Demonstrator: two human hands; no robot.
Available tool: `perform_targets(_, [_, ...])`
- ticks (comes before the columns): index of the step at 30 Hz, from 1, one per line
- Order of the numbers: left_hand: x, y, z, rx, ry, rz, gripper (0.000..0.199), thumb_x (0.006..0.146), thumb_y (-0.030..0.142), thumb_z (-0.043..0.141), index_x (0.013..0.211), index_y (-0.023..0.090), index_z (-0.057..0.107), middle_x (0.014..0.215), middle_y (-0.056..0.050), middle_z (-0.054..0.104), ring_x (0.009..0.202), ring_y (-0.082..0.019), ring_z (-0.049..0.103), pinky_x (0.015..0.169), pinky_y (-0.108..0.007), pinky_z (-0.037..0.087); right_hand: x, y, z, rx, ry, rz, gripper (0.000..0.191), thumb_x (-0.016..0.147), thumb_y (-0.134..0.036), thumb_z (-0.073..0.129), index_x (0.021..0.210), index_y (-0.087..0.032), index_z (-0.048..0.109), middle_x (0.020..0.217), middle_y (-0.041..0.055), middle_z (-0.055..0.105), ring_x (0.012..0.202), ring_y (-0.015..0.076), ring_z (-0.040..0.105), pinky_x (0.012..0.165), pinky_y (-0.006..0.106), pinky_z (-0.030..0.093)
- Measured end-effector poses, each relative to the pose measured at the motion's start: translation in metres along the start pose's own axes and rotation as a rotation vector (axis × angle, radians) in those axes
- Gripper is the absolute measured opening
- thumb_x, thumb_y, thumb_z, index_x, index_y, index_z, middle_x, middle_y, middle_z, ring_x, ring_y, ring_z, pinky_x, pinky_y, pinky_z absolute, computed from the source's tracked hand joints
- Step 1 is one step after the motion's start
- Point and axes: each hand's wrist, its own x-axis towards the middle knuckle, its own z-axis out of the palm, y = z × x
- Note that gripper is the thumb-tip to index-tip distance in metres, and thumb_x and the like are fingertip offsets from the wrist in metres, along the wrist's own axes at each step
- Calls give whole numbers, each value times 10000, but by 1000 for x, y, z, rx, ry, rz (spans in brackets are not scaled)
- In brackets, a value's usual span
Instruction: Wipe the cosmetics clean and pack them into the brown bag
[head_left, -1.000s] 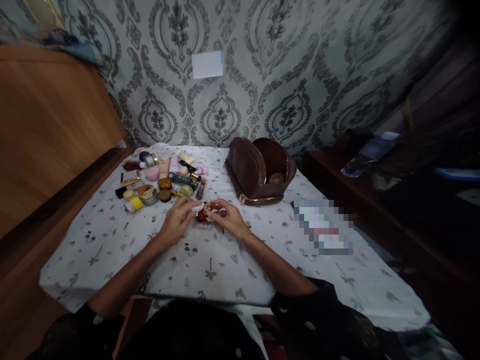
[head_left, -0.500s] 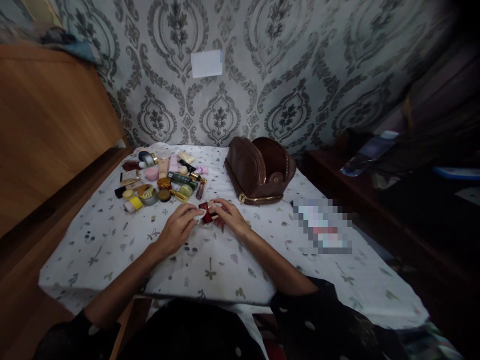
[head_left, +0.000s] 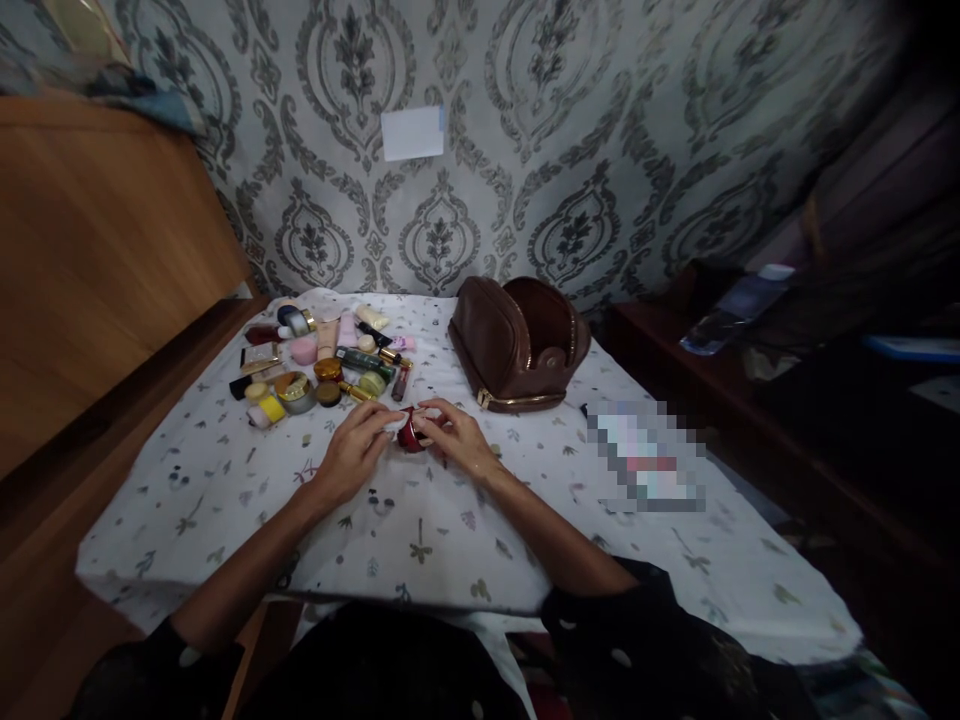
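Observation:
Near the middle of the table, a small dark red, shiny cosmetic jar point(head_left: 409, 433) is gripped in my right hand point(head_left: 457, 440), whose fingers close on its right side. My left hand point(head_left: 356, 447) pinches a white wiping pad point(head_left: 395, 425) and presses it against the jar's left side. Fingers cover part of both items. Just beyond my left hand lies a cluster of cosmetics, among them a gold-lidded jar point(head_left: 328, 370), a dark green tube point(head_left: 365, 362), a pink round container point(head_left: 304, 349) and a yellow-banded tube point(head_left: 266, 411).
A brown leather cosmetic bag point(head_left: 510, 345) stands unzipped at the back right. To its front right lies a blurred-out flat item point(head_left: 646, 455). A white patterned cloth point(head_left: 420, 570) covers the table. Off to the right rests a clear bottle point(head_left: 739, 310); wooden furniture point(head_left: 105, 230) borders the left.
The red jar has turned between my hands and shows a rounder side now. My right fingers have shifted slightly left over it, while the white pad stays against it.

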Motion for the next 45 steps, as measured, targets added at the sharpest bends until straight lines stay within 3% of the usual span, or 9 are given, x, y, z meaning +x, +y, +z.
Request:
perform_targets(3, [2, 4, 0, 47, -1, 50, 291, 958, 172, 440, 1174, 219, 630, 1072, -73, 576, 1028, -202, 566, 915, -352, 486, 0, -1, -1, -44, -4, 21, 407, 848, -578, 559, 983, -202, 641, 612, -33, 594, 443, 109, 538, 426, 210, 400])
perform_targets(12, [-2, 14, 5, 118, -52, 164, 301, 964, 143, 434, 1193, 209, 617, 1088, -93, 585, 1035, -220, 549, 895, -375, 490, 3, 1, -1, 32, -24, 129, 410, 884, -570, 536, 941, -171, 612, 678, -1, 633, 438, 103, 558, 399, 206, 437])
perform_targets(17, [-2, 5, 4, 68, -55, 85, 304, 958, 150, 443, 1205, 218, 607, 1100, -80, 571, 1055, -212, 552, 925, -377, 478, 4, 1, -4, 146, -49, 126, 506, 822, -478, 651, 1248, -231, 535, 836, -9, 619, 473, 88, 574, 393, 197, 437])
perform_targets(19, [-2, 2, 3, 45, -42, 66, 292, 958, 159, 445, 1194, 210, 609, 1089, -75, 569, 1041, -206, 558, 917, -365, 481, 5, 3, -4, 146, -54, 84, 549, 798, -475, 669, 1276, -247, 523, 826, -24, 601, 456, 77, 552, 394, 195, 431])
perform_targets(29, [-4, 3, 5, 76, -5, 87, 277, 956, 151, 453, 1173, 195, 620, 1085, -78, 571, 1035, -203, 553, 918, -362, 477, 3, 7, 1, -27, 47, 1, 433, 790, -553, 638, 1048, -206, 615, 601, -58, 567, 467, 106, 531, 443, 202, 389])
perform_targets(39, [-2, 8, 10, 40, -36, 113, 287, 968, 173, 444, 1188, 205, 625, 1105, -86, 580, 1055, -212, 550, 928, -372, 472, 7, 6, -2, -5, 41, 212, 305, 897, -523, 492, 854, -222, 519, 485, -66, 561, 364, 128, 520, 381, 221, 384])
perform_targets(42, [1, 3, 10, -7, -29, 81, 290, 953, 166, 463, 1187, 208, 631, 1095, -78, 575, 1047, -205, 558, 929, -360, 469, 8, 5, -4, 13, 3, 265, 316, 914, -522, 472, 858, -216, 522, 519, -49, 582, 386, 125, 534, 390, 221, 396])
perform_targets(45, [6, -3, 9, -47, -34, 15, 286, 940, 181, 482, 1175, 216, 643, 1091, -70, 575, 1046, -209, 564, 935, -359, 465, 8, 7, -7, 3, 14, 219, 362, 867, -549, 549, 886, -188, 576, 672, 0, 646, 512, 132, 588, 447, 226, 435])
